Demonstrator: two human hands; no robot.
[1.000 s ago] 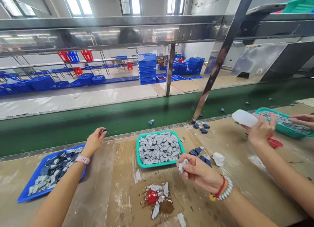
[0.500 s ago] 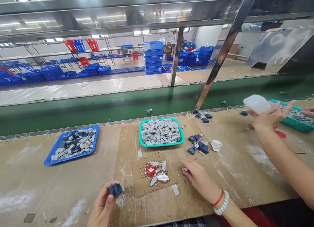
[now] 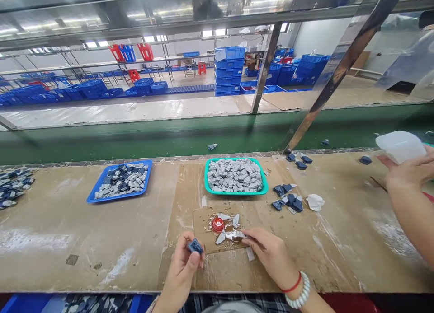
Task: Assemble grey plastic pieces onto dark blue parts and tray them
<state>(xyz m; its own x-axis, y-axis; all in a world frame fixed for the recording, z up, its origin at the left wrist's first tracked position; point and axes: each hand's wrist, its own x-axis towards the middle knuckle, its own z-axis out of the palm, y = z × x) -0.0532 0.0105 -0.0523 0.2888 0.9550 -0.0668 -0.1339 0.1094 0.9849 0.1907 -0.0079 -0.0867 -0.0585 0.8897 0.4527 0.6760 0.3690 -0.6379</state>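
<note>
My left hand (image 3: 181,265) is closed around a small dark blue plastic part (image 3: 195,245), its hollow side turned up. Between the fingertips of my right hand (image 3: 273,252) is a thin light grey plastic piece (image 3: 241,234). Its far end reaches over a shiny white patch on a cardboard sheet (image 3: 203,220); whether it touches the patch I cannot tell. A round red cap (image 3: 218,224) and a few loose grey pieces (image 3: 236,220) lie on that sheet. Behind it stands a green tray (image 3: 207,186) heaped with grey pieces.
A blue tray (image 3: 118,198) of mixed dark and grey parts stands left, with a pile of parts (image 3: 13,186) farther left. Dark blue parts (image 3: 288,202) and crumpled white paper (image 3: 315,202) lie right. A co-worker's hand (image 3: 410,173) holds a white container (image 3: 402,146). Behind runs a green belt (image 3: 162,141).
The camera has shifted. My left hand has come nearer the cardboard sheet, and the dark blue part has turned. My right hand has brought the grey piece over the sheet's white patch.
</note>
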